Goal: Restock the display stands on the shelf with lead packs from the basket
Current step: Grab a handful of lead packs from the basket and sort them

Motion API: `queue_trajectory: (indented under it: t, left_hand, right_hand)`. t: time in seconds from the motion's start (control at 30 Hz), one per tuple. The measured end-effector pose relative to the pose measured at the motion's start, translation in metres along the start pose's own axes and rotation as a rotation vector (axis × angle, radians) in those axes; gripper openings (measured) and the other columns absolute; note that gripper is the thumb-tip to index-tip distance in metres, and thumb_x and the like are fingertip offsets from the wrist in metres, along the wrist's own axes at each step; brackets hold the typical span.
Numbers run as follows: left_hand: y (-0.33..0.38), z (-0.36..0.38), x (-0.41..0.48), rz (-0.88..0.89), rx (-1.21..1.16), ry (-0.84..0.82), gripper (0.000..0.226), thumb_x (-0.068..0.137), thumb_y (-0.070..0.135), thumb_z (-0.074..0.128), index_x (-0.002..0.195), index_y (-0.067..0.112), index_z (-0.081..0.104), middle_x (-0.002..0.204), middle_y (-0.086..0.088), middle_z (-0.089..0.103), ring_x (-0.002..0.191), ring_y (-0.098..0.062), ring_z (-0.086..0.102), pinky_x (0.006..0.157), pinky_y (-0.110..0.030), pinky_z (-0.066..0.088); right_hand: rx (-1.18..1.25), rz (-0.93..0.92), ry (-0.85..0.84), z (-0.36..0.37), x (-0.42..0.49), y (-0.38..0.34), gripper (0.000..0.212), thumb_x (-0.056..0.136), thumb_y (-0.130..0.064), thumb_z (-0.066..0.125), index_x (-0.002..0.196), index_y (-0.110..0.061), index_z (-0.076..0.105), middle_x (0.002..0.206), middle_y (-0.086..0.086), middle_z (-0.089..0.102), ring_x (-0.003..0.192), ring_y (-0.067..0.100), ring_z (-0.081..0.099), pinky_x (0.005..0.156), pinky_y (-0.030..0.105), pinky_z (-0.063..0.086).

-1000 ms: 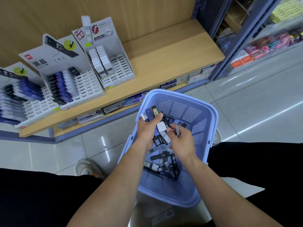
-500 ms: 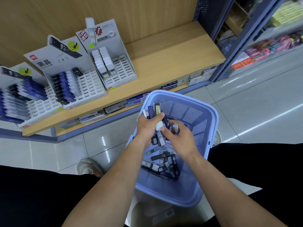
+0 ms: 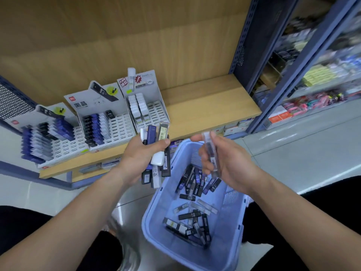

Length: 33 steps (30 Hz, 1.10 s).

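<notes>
My left hand [image 3: 141, 153] grips a bundle of several lead packs [image 3: 158, 151], black, blue and white, raised above the basket's left rim. Between thumb and fingers my right hand [image 3: 224, 159] holds one clear lead pack [image 3: 210, 151] above the basket. The light blue plastic basket [image 3: 156, 222] sits on the floor between my knees, with several dark lead packs [image 3: 192, 184] scattered inside. Three white display stands rest on the wooden shelf [image 3: 205, 106]: a left stand [image 3: 64, 145], a middle stand [image 3: 119, 124] and a right stand [image 3: 154, 110], each partly filled.
A blue metal upright [image 3: 252, 55] bounds the shelf on the right, with further stocked shelving [image 3: 312, 81] beyond it. Small boxes [image 3: 234, 126] line the space under the shelf. Glossy floor tiles lie left and right of the basket.
Both hands have lifted out of the basket, the left with its bundle of packs, the right with a clear pack. The view has tilted up toward the shelf.
</notes>
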<state>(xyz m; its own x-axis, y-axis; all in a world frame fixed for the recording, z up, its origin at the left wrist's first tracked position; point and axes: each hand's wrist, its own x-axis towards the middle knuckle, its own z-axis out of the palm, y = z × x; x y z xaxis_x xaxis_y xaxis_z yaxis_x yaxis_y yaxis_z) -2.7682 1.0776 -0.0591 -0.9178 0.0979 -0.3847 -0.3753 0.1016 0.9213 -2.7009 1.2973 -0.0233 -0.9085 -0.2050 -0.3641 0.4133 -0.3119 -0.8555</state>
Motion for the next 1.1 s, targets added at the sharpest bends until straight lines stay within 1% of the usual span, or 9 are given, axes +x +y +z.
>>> queue_trajectory:
  t: [0.13, 0.23, 0.4, 0.5, 0.63, 0.87, 0.93, 1.03, 1.1]
  left_hand:
    - [0.020, -0.021, -0.011, 0.036, -0.020, 0.032, 0.080, 0.055, 0.054, 0.092, 0.112, 0.004, 0.067, 0.106, -0.018, 0.074, 0.101, -0.040, 0.070, 0.094, -0.057, 0.055]
    - [0.030, -0.028, -0.020, 0.064, -0.024, 0.044, 0.089, 0.052, 0.057, 0.090, 0.118, 0.004, 0.064, 0.110, -0.016, 0.074, 0.104, -0.032, 0.071, 0.098, -0.055, 0.053]
    - [0.034, -0.041, -0.026, 0.089, -0.044, 0.053, 0.058, 0.076, 0.031, 0.087, 0.110, -0.007, 0.062, 0.082, -0.007, 0.066, 0.074, -0.020, 0.063, 0.069, -0.037, 0.052]
    - [0.034, -0.050, -0.026, 0.107, -0.032, 0.072, 0.059, 0.070, 0.033, 0.090, 0.107, -0.005, 0.064, 0.085, -0.009, 0.066, 0.077, -0.022, 0.064, 0.069, -0.038, 0.054]
    - [0.034, -0.064, -0.024, 0.119, -0.021, 0.085, 0.052, 0.066, 0.034, 0.087, 0.104, 0.003, 0.068, 0.084, -0.003, 0.072, 0.076, -0.019, 0.067, 0.070, -0.036, 0.054]
    - [0.026, -0.083, -0.021, 0.119, 0.001, 0.131, 0.008, 0.087, 0.013, 0.076, 0.090, 0.013, 0.069, 0.070, 0.010, 0.071, 0.063, -0.007, 0.066, 0.060, -0.021, 0.052]
    - [0.023, -0.087, -0.022, 0.107, 0.001, 0.143, 0.009, 0.088, 0.012, 0.075, 0.085, 0.015, 0.067, 0.063, 0.014, 0.067, 0.057, -0.004, 0.063, 0.054, -0.017, 0.049]
    - [0.014, -0.096, -0.024, 0.106, 0.010, 0.162, 0.008, 0.088, 0.013, 0.075, 0.084, 0.014, 0.069, 0.067, 0.013, 0.069, 0.061, -0.004, 0.064, 0.064, -0.021, 0.050]
    - [0.011, -0.102, -0.027, 0.105, 0.013, 0.195, 0.016, 0.088, 0.011, 0.075, 0.077, 0.013, 0.063, 0.057, 0.016, 0.063, 0.054, 0.001, 0.057, 0.066, -0.020, 0.046]
  right_hand:
    - [0.183, 0.083, -0.165, 0.009, 0.004, -0.020, 0.058, 0.101, -0.050, 0.029, 0.116, -0.012, 0.070, 0.072, 0.003, 0.043, 0.055, 0.014, 0.035, 0.055, 0.027, 0.037]
    - [0.197, 0.090, -0.229, 0.018, 0.011, -0.024, 0.055, 0.100, -0.043, 0.031, 0.118, -0.010, 0.070, 0.074, 0.004, 0.045, 0.057, 0.014, 0.035, 0.057, 0.027, 0.035]
    - [0.145, 0.058, -0.274, 0.036, 0.024, -0.024, 0.033, 0.098, -0.025, 0.043, 0.103, -0.007, 0.069, 0.079, 0.004, 0.050, 0.062, 0.014, 0.045, 0.059, 0.026, 0.040]
    - [0.063, 0.030, -0.225, 0.045, 0.031, -0.023, 0.019, 0.098, -0.018, 0.051, 0.107, -0.006, 0.064, 0.086, 0.010, 0.062, 0.068, 0.020, 0.058, 0.059, 0.029, 0.050]
    - [0.073, 0.034, -0.189, 0.054, 0.046, -0.019, 0.024, 0.101, -0.012, 0.049, 0.117, -0.005, 0.065, 0.097, 0.017, 0.069, 0.076, 0.023, 0.066, 0.066, 0.033, 0.059]
    - [0.121, 0.054, -0.173, 0.071, 0.069, -0.011, 0.030, 0.103, -0.012, 0.044, 0.124, 0.002, 0.060, 0.100, 0.018, 0.066, 0.078, 0.023, 0.063, 0.072, 0.035, 0.057]
    - [0.017, 0.036, -0.123, 0.077, 0.076, -0.007, 0.027, 0.102, -0.015, 0.050, 0.122, 0.000, 0.061, 0.096, 0.014, 0.067, 0.076, 0.021, 0.062, 0.068, 0.033, 0.056]
    - [-0.215, -0.029, -0.045, 0.086, 0.089, 0.003, 0.020, 0.101, -0.015, 0.056, 0.118, -0.007, 0.064, 0.092, 0.013, 0.069, 0.070, 0.019, 0.064, 0.064, 0.031, 0.056]
    - [-0.270, -0.041, -0.037, 0.094, 0.098, 0.010, 0.023, 0.101, -0.013, 0.057, 0.123, -0.013, 0.061, 0.092, 0.014, 0.072, 0.072, 0.023, 0.068, 0.068, 0.037, 0.060]
